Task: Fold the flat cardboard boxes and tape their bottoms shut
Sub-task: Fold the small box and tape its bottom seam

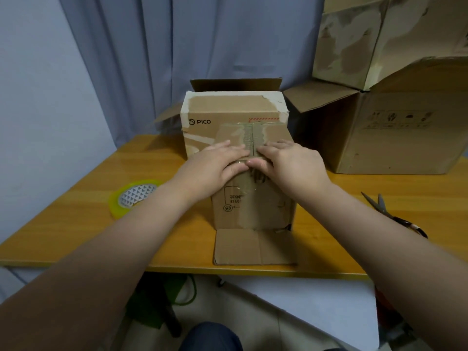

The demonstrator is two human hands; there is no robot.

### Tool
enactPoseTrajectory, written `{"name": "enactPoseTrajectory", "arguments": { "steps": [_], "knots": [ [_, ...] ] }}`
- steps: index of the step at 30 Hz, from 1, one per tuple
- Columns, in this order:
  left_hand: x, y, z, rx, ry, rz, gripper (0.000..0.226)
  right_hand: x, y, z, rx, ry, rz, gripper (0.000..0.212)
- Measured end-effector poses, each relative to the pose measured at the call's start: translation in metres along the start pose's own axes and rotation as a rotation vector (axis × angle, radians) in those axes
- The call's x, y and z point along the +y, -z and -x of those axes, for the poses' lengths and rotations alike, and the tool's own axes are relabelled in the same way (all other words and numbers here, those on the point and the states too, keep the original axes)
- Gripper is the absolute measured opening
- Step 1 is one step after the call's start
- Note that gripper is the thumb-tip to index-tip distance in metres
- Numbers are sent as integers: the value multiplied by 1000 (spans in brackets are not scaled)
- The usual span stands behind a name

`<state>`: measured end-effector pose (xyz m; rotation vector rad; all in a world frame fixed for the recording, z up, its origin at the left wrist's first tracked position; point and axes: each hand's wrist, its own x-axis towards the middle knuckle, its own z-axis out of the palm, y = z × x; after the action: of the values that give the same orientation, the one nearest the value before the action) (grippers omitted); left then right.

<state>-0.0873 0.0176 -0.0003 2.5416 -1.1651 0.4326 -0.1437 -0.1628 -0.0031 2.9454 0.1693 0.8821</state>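
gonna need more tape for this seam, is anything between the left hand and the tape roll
Nothing visible does. The left hand presses on the PICO box, and the tape roll lies to its left on the wooden table, with only bare tabletop between them.

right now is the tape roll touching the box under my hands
Apart. The head view shows bare table between the tape roll and the box, which stands to its right.

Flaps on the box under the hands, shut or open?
Shut. On the brown cardboard box the two top flaps meet at a taped centre seam; left hand and right hand press flat on them.
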Motion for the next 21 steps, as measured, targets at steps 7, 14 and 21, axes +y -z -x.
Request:
{"name": "enactPoseTrajectory", "arguments": {
  "steps": [7, 14, 21],
  "knots": [
    [-18, 4, 7, 19, -89, 239, 37, 45, -4, 19, 60, 176, -408, 46],
    [-24, -12, 28, 217, 18, 446, 34, 49, -9, 32, 29, 10, -729, 33],
    [14, -34, 39, 281, 344, 661, 57, 5, 5, 45, 75, -453, -1182, 40]
  ]
}}
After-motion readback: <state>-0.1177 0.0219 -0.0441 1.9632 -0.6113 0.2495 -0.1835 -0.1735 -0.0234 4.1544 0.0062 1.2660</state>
